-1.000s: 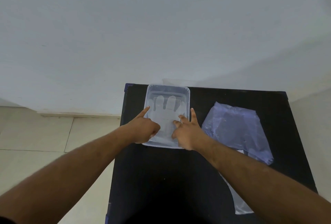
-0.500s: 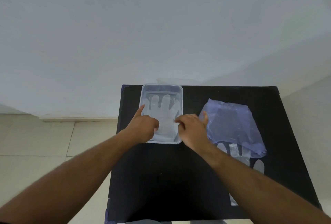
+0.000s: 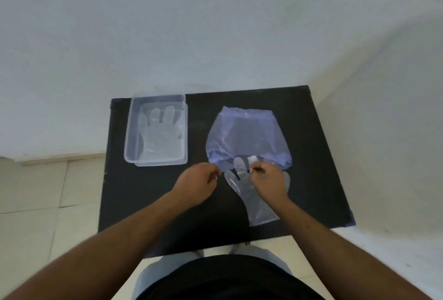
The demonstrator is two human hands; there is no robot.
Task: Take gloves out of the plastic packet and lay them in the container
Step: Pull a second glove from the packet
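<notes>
A clear plastic container (image 3: 128, 146) stands at the back left of the black table (image 3: 143, 199), and one transparent glove (image 3: 160, 136) lies flat inside it. To its right lies the purple-tinted plastic packet (image 3: 249, 136), mouth toward me. A second transparent glove (image 3: 254, 201) sticks out of that mouth and stretches across the table toward me. My right hand (image 3: 269, 180) pinches this glove's fingers at the packet's mouth. My left hand (image 3: 195, 183) is curled shut beside the packet's near-left corner; I cannot tell whether it touches the packet.
A white wall runs right behind the table. Tiled floor shows on the left and a pale surface on the right. The table's near edge is close to my body, whose dark shirt fills the bottom of the view.
Both hands have left the container and moved right and toward me to the packet's mouth. My right hand has taken hold of the second glove. The view has tilted down.
</notes>
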